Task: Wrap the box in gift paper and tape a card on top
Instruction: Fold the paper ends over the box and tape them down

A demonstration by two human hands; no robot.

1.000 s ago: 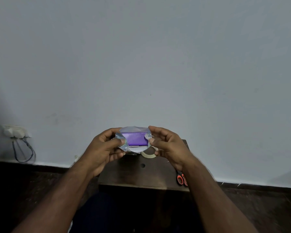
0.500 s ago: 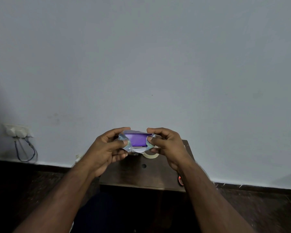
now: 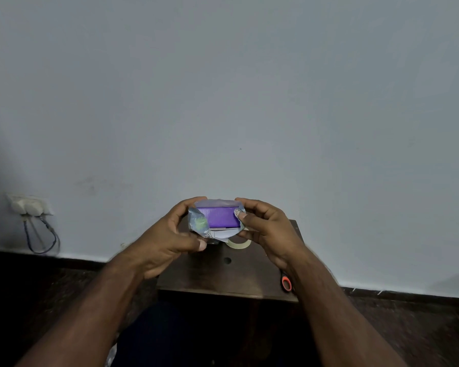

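A small purple box (image 3: 221, 216) is held up over the table, its open end facing me. Shiny silver gift paper (image 3: 198, 223) is wrapped round it, with loose flaps at the left end and along the bottom. My left hand (image 3: 164, 242) grips the left side of the wrapped box, fingers behind it and thumb below the left flap. My right hand (image 3: 265, 229) grips the right side, thumb pressing a paper flap against the box's right edge. No card is in view.
A small dark wooden table (image 3: 228, 276) stands against the pale wall. A roll of tape (image 3: 239, 243) lies on it just under the box. Orange-handled scissors (image 3: 286, 283) lie at its right edge, partly behind my right forearm. A wall socket with cables (image 3: 31, 207) is far left.
My left thumb has come off the left paper flap and dropped below it, so the flap has sprung open. The right thumb still holds its flap. The box stayed in place.
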